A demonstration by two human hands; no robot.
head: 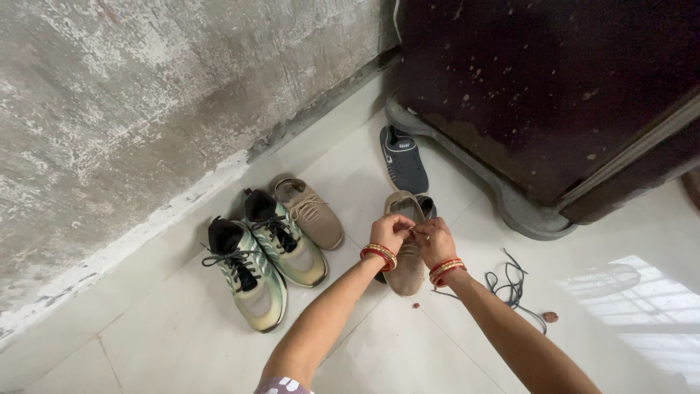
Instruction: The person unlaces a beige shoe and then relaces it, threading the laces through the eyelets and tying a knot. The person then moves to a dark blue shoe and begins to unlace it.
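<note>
A tan lace-up shoe [405,271] lies on the pale tiled floor, toe toward me. My left hand [391,230] and my right hand [434,241] meet over its laced part, fingers pinched on the shoe's lace. Both wrists wear red and gold bangles. A dark shoe [427,206] lies partly hidden behind the tan one and my right hand.
The matching tan shoe [308,211] and two green-and-cream sneakers [286,239] [246,273] with black laces stand at left near a rough grey wall [109,109]. A dark grey slip-on shoe [404,159] lies by a dark maroon cabinet [554,95]. Loose dark laces [510,286] lie at right.
</note>
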